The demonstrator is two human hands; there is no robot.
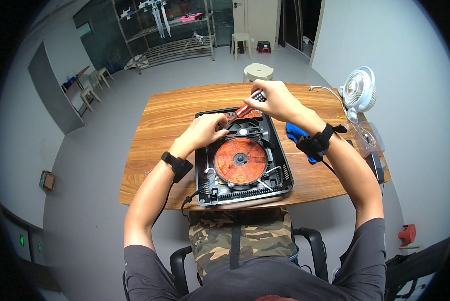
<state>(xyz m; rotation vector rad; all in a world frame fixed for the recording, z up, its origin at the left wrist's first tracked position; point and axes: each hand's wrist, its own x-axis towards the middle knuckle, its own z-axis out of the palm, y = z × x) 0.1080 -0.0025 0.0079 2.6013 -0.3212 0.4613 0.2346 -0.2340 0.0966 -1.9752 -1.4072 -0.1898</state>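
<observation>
Screwdriver (248, 104), gripped in the closed right hand (276, 100), slants down-left toward the opened cooker (242, 158); left hand (206, 129) rests curled just beside its tip.

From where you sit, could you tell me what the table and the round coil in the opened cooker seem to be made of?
The table looks like wood or a wood-look laminate: warm brown with grain streaks and a smooth sheen. The coil looks like copper wire: reddish-orange, wound in fine concentric rings. The cooker housing around it appears to be black plastic, matte and ribbed.
</observation>
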